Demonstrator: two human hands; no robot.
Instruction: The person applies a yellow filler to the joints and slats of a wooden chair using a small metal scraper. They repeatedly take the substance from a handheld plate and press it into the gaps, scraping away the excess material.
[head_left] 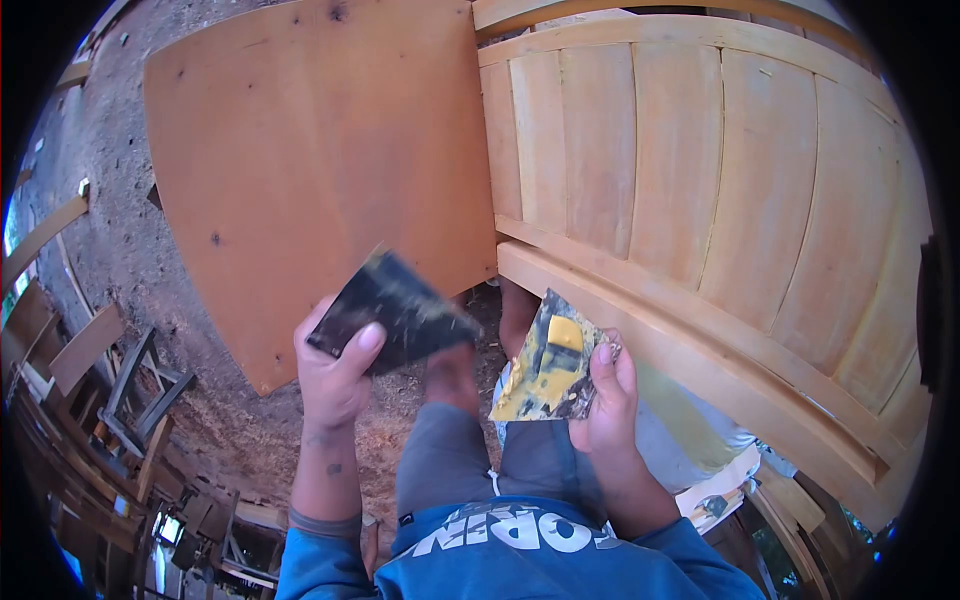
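Note:
A dark, roughly triangular flat piece with pale smears is gripped in my left hand, the thumb lying across its face. My right hand pinches the right edge of a second thin piece, which is smeared with yellow paste. A thicker yellow lump sits near its top. The two pieces are apart, both held above my legs. Beyond them, a large orange-brown wooden panel is at the left and a slatted wooden panel at the right.
A thick wooden rail runs along the slatted panel's near side. Below it is a pale sack-like item. Wood pieces and frames lie on the dirt ground at the left. My legs are below my hands.

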